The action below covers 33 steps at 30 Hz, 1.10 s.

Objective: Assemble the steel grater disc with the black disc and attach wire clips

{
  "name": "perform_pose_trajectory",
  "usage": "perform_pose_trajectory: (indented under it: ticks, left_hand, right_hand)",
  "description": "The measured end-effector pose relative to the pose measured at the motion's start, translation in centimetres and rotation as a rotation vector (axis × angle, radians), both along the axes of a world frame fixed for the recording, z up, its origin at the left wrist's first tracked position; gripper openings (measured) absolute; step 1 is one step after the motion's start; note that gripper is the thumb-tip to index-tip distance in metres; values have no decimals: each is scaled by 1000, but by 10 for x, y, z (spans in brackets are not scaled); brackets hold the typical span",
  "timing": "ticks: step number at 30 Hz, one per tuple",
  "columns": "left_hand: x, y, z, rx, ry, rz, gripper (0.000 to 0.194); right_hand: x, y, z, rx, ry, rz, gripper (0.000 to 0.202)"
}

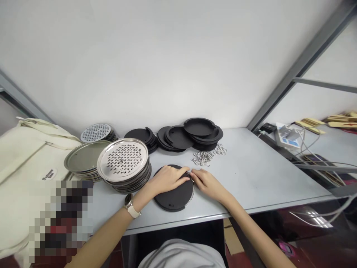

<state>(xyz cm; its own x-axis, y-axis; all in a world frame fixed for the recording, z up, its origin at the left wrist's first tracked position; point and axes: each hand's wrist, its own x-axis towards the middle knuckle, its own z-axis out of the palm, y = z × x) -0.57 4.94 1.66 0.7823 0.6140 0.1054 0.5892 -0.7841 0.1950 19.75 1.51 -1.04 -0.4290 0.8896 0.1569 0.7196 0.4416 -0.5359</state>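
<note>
A black round plate [176,195] with a thin metal edge on its right side lies flat on the table in front of me. My left hand [167,179] rests over the plate and holds it, thumb and forefinger reaching to its upper right rim. There my right hand [205,182] pinches a small metal clip [189,172], mostly hidden by the fingertips. Behind the hands lies a loose pile of metal clips [202,158], with several metal rings [220,149] beside it.
Left of the hands stands a stack of perforated metal discs [122,160], beside olive-coloured plates [87,156]. More black plates [199,128] are stacked along the wall. A cream bag [25,156] sits at far left. Grey metal frame posts [295,70] and a cluttered side shelf are on the right.
</note>
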Motion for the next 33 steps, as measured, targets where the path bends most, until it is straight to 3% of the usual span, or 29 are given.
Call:
perform_pose_trajectory:
  ticks: [25,33]
  left_hand:
    - [1,-1,0,20,-8,-26,37]
    - [1,0,0,-36,-52,21,35]
  right_hand:
    - [1,-1,1,29,-7,50,29]
    - [2,-2,-1,36,-16,15,32]
